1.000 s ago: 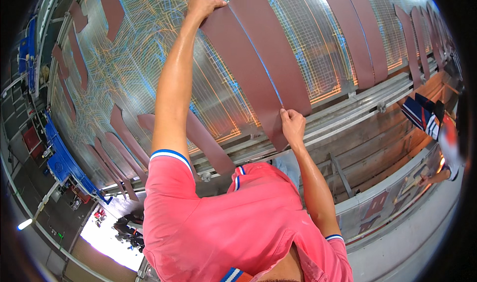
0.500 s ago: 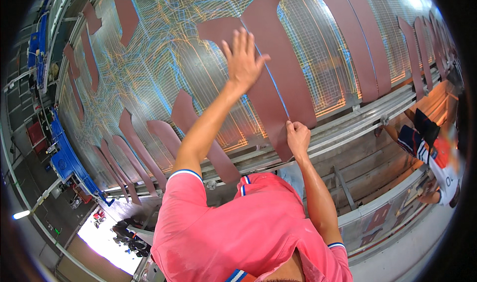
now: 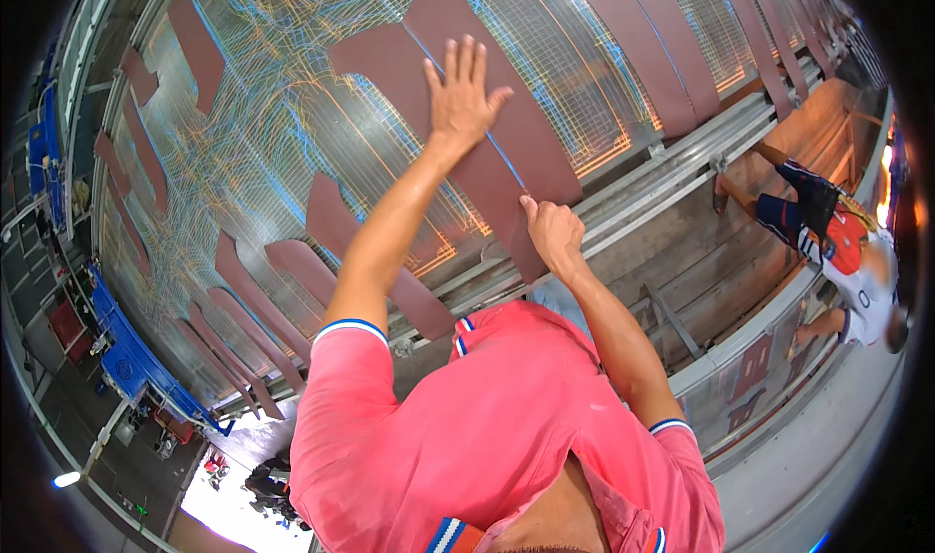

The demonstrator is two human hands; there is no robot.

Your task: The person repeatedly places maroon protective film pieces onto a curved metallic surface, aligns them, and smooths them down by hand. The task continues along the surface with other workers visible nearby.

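My left hand [image 3: 462,107] lies with fingers spread and palm down on a flat brown cut sheet piece [image 3: 385,63]. Alongside it is a longer brown sheet piece [image 3: 518,90], and a narrow blue line shows in the gap between the two. At the near end of that gap, my right hand [image 3: 555,233] is closed, its thumb and curled fingers pinching the brown sheet by the table's near edge. Its fingertips are partly hidden. Both pieces rest on a metal table [image 3: 282,114] covered with blue and orange lines.
More brown pieces lie along the table, including a wide pair [image 3: 643,37] at right and narrow strips [image 3: 248,334] at left. Metal rails [image 3: 672,168] edge the near side. At right a person [image 3: 828,231] stands by a trough. Blue equipment [image 3: 141,348] is at far left.
The view has shifted, so the table and pieces appear farther left and higher. My left hand stays spread on the sheet, and my right hand keeps its place at the gap's near end.
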